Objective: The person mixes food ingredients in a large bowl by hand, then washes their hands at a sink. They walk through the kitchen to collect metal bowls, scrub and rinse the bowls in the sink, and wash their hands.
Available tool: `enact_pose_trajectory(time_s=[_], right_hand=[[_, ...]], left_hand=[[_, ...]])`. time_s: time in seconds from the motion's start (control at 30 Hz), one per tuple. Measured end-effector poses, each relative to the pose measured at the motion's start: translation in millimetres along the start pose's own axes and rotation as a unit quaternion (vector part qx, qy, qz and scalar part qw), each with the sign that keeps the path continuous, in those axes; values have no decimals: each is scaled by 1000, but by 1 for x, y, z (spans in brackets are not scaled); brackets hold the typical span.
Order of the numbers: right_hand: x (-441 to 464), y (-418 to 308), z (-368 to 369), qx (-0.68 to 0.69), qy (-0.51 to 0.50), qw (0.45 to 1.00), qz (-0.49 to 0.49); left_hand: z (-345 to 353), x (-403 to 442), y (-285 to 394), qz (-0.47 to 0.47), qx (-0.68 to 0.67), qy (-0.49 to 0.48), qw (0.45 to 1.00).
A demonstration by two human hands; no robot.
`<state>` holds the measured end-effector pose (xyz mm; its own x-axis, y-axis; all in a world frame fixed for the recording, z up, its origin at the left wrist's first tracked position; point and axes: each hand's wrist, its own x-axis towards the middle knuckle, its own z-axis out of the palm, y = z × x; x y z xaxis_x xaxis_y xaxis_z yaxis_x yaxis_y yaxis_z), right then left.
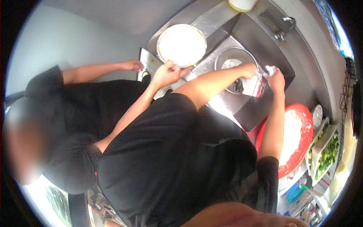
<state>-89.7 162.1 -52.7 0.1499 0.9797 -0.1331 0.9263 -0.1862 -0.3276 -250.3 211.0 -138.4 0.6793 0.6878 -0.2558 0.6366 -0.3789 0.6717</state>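
Note:
Over the sink (247,109), my left hand (248,70) and my right hand (277,80) are both closed on a plastic bag (254,86) with white and some red on it. Each hand grips one side of its upper part. Beneath my left forearm and the bag, a round metal bowl (220,60) stands in the sink, with something pale and something dark inside. The bag partly covers the bowl's right side, and its contents are too washed out to make out.
At the left, a co-worker in black (94,98) touches the rim of a round white plate or lid (181,44). A red basin (297,132) with white contents lies right of my right forearm. Beyond are trays of chopped greens (328,153), a faucet (280,34) and a white container (242,4).

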Motion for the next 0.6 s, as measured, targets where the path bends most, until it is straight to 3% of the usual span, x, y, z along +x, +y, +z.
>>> enact_pose_trajectory(time_s=[0.03,0.07,0.1,0.13,0.17,0.2,0.23,0.3,0.33,0.37,0.43,0.5,0.57,0.6], right_hand=[[4,18,9,69,92,993,32],[3,23,18,90,92,991,32],[7,26,34,110,95,989,33],[-4,9,41,23,74,996,40],[-16,-8,47,-65,52,996,43],[-36,-28,48,-115,166,978,-58],[-51,-53,36,-54,230,970,-50],[-32,-23,32,35,227,971,-67],[-19,-15,20,123,159,973,110],[-7,-4,13,228,174,945,158],[-11,-7,6,163,211,962,52],[-15,-19,0,94,262,955,-105],[2,3,-4,254,166,953,2],[18,28,1,391,114,913,28]], left_hand=[[3,-5,-6,-4,-87,70,994],[9,1,-13,-51,-102,103,988],[0,-10,-7,-90,-213,144,962],[15,12,-30,-35,-171,152,973],[-5,-12,-11,-64,-189,169,965],[-12,-18,-4,-42,-186,184,964],[-17,-20,0,-24,-182,202,962],[-22,-29,12,-29,-181,197,963],[-26,-31,14,-44,-179,203,962],[-25,-34,12,-40,-177,195,964],[-34,-29,9,-35,-222,267,937],[-55,-29,12,-27,-247,212,945],[-70,-36,22,-26,-215,231,949],[-73,-30,13,-2,-252,235,939]])
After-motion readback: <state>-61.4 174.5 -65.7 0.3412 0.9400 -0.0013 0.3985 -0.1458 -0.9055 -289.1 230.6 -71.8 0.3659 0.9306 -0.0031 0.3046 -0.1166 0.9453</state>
